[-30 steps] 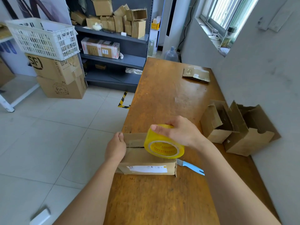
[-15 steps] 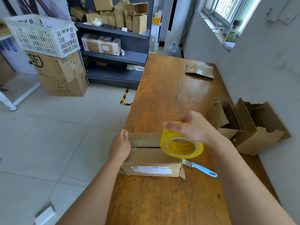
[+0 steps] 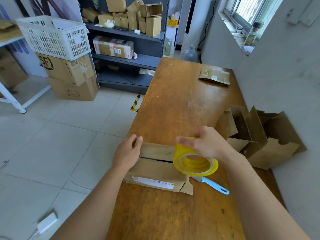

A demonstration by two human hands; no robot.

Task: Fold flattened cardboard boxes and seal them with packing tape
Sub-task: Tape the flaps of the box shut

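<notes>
A small folded cardboard box [image 3: 155, 172] with a white label on its near side lies at the left edge of the wooden table [image 3: 178, 104]. Its two top flaps meet along a dark seam. My left hand [image 3: 127, 153] grips the box's left end, fingers curled over the far flap. My right hand [image 3: 202, 142] holds a yellow roll of packing tape [image 3: 195, 161] over the right end of the box, fingers over the roll's top. A stretch of tape seems to lie along the far flap between my hands.
A blue-handled knife [image 3: 213, 185] lies just right of the box. Open folded boxes [image 3: 259, 135] stand against the right wall. Flattened cardboard [image 3: 214, 77] lies at the table's far right. Floor, stacked cartons [image 3: 69, 78], a white basket [image 3: 52, 37] and shelves [image 3: 128, 35] are to the left.
My right hand has carried the tape roll rightwards along the box top, away from my left hand. My left hand stays on the box's left end.
</notes>
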